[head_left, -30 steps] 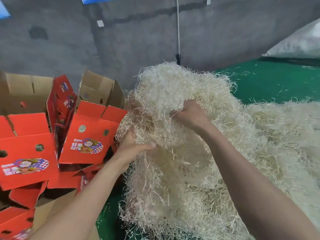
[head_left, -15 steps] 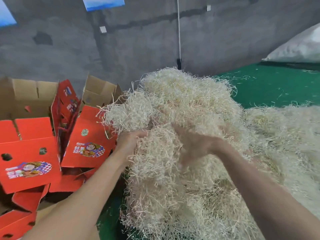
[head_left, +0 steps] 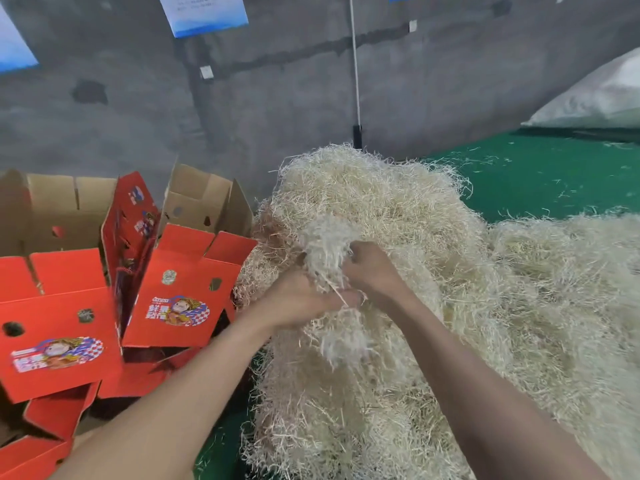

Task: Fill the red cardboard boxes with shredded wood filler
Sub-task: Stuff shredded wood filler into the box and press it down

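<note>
Head view, centre of frame: gripping a pale, stringy tuft of shredded wood filler (head_left: 325,244), right hand (head_left: 372,271) clenching its side, left hand (head_left: 304,303) curling round its underside, just above the big straw-coloured heap (head_left: 485,323) filling the right half. Standing at left, flaps up: red cardboard boxes (head_left: 180,292), insides hiding behind their own walls, nearest ones getting cut off at the lower left edge. Blurring at the fingertips, single fingers being hard to make out.
</note>
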